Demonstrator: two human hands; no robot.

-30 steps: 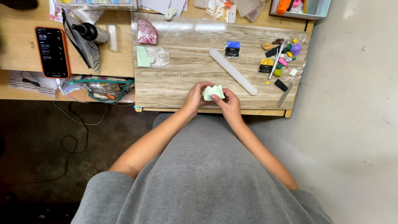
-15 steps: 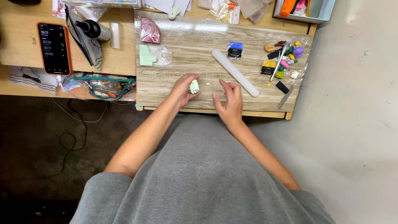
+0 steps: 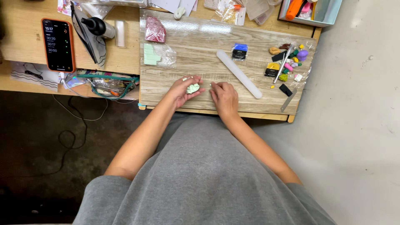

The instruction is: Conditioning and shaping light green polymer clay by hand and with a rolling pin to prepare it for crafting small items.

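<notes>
Two bare hands rest near the lower edge of a pale wood-grain board (image 3: 196,73) at the centre of the frame. At the far left a phone (image 3: 57,44) in an orange case lies face up on the desk, with a dark bottle (image 3: 96,26) on a clear bag just to its right. On the board's upper left sit a red packet (image 3: 155,30) and pale green blocks in a clear wrapper (image 3: 154,54). The left hand (image 3: 182,89) curls its fingers around a small lump of pale green clay (image 3: 193,88), pinched between thumb and fingertips just above the board. Just beside it, the right hand (image 3: 224,96) lies palm down on the board, fingers loosely bent and holding nothing. A white roller (image 3: 238,73) lies slantwise up and to the right of that hand. At the right edge, coloured clay bits (image 3: 291,58) cluster together.
</notes>
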